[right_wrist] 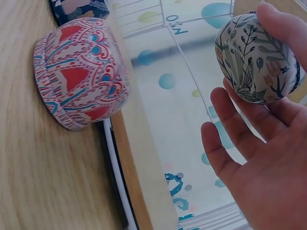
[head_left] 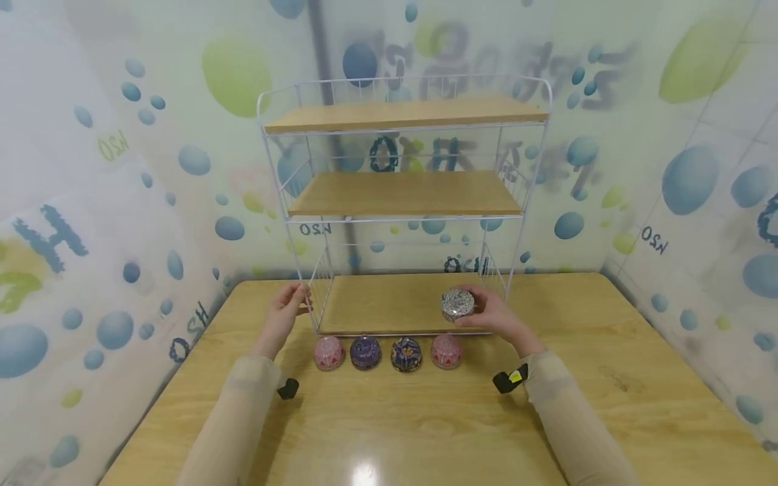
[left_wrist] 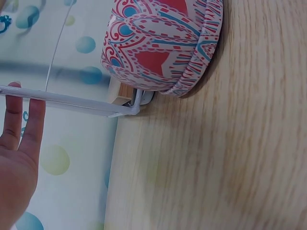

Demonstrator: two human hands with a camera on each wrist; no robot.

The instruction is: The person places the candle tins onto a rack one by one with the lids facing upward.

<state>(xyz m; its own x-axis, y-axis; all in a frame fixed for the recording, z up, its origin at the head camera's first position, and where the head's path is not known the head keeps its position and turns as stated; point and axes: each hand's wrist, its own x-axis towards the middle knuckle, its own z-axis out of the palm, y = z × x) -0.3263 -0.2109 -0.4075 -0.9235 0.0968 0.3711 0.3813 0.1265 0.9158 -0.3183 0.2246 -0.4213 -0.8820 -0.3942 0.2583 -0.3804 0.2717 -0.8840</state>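
A patterned round tin [head_left: 457, 304], black and white with leaves and flowers, is in my right hand [head_left: 495, 314], held between thumb and fingers above the bottom shelf's right front. My left hand [head_left: 286, 312] holds the left front post of a white wire rack [head_left: 302, 273]; in the left wrist view its fingers [left_wrist: 33, 127] meet the post. Along the rack's front edge several similar tins stand on the table: a pink one [head_left: 329, 353], a purple one [head_left: 365, 352], a dark floral one [head_left: 406, 354] and another pink one [head_left: 446, 351].
The rack has a wooden top shelf [head_left: 407, 113], middle shelf [head_left: 404, 192] and bottom shelf [head_left: 383, 304], with wire side rails. It stands at the back of a wooden table [head_left: 389, 432], against a wall [head_left: 182, 101] printed with bubbles and letters.
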